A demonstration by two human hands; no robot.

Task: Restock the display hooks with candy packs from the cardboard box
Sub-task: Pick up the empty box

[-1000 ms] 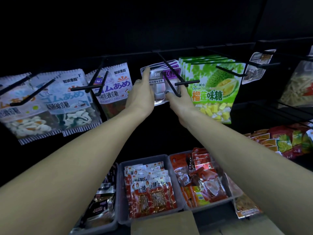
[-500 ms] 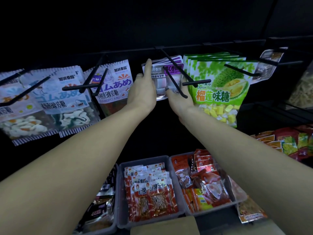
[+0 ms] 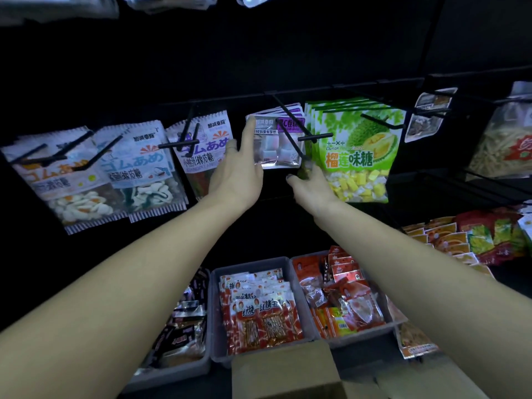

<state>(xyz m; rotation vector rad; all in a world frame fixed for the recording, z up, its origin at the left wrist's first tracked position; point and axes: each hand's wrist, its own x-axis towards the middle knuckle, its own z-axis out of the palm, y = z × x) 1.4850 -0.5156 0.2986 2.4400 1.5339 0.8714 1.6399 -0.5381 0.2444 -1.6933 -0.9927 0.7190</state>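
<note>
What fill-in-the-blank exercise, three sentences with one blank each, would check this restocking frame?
1. The left hand lays straight fingers on the clear marshmallow pack, which hangs directly left of the ____ durian candy packs.
2. The right hand is just ____ that marshmallow pack.
3. The red snack packs sit in grey ____ behind the cardboard box.

Missing words: green; below; bins

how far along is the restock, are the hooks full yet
Done: green durian packs and gummy packs hang in stacks. In hand: the left hand touches the clear candy pack on its hook; the right hand sits just below. Left: cannot tell; the cardboard box contents are hidden.
</note>
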